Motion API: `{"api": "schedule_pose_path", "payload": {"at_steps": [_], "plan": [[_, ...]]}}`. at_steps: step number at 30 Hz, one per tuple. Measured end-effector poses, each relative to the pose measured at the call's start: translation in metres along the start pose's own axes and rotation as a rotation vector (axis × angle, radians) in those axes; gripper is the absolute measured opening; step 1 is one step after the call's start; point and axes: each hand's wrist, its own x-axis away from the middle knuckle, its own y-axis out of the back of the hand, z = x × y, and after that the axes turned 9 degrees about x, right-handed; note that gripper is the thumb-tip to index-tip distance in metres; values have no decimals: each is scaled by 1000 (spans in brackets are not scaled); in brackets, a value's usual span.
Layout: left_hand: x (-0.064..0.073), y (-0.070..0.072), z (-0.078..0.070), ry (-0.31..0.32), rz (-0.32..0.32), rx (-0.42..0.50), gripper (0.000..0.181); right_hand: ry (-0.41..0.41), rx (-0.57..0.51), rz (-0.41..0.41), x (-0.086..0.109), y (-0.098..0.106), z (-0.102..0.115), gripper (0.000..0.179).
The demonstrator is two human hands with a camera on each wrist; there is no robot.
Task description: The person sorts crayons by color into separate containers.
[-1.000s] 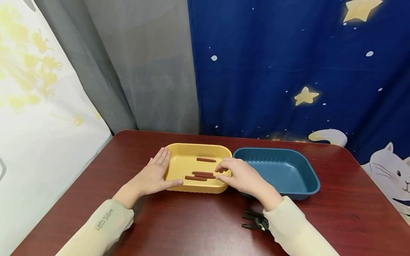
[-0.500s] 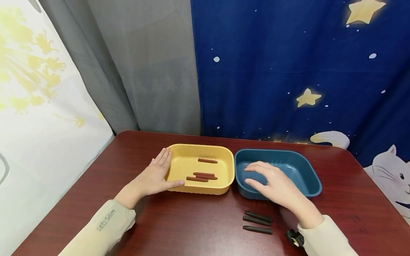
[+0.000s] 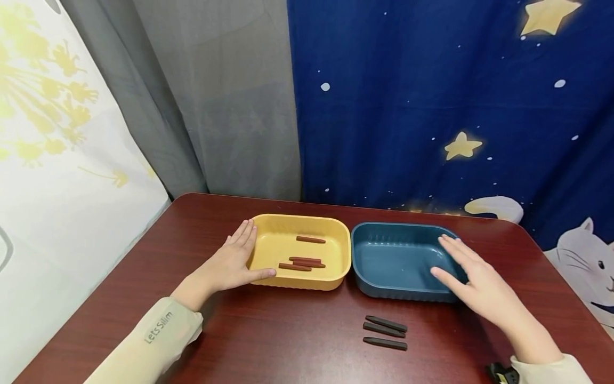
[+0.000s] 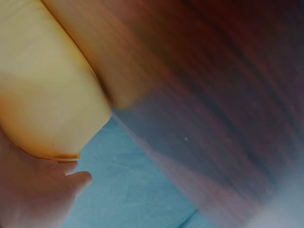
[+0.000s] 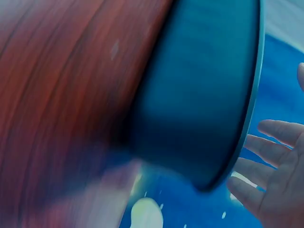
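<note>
In the head view my left hand (image 3: 232,261) rests against the left end of a yellow bin (image 3: 299,284), fingers straight along the rim and thumb at the front edge. Inside that bin lie several reddish-brown crayon-like sticks (image 3: 295,267) with tapered ends. My right hand (image 3: 479,288), fingers spread and holding nothing, is over the right end of a blue bin (image 3: 408,294). In the right wrist view its fingers (image 5: 249,173) are close to the blue rim. The left wrist view has the yellow bin's wall (image 4: 52,80) with my fingers partly hidden behind it.
Three dark crayon-like sticks (image 3: 385,343) lie on the brown table (image 3: 288,336) in front of the blue bin. The two bins stand side by side, ends close together. Behind the table hang a grey curtain (image 3: 240,106) and a blue starry curtain (image 3: 384,133).
My right hand has moved right, from over the yellow bin's right end, across the blue bin, to its right end. The dark sticks have come into full view. My left hand has stayed put.
</note>
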Motion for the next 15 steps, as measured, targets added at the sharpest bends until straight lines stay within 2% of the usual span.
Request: {"api": "schedule_pose_path", "payload": {"at_steps": [10,15], "plan": [[0,1,1,6,9,-1,121,-58,35,53,8,7,-47,83],[0,0,1,8,11,6,121,-33,27,73,7,7,-63,83]]}}
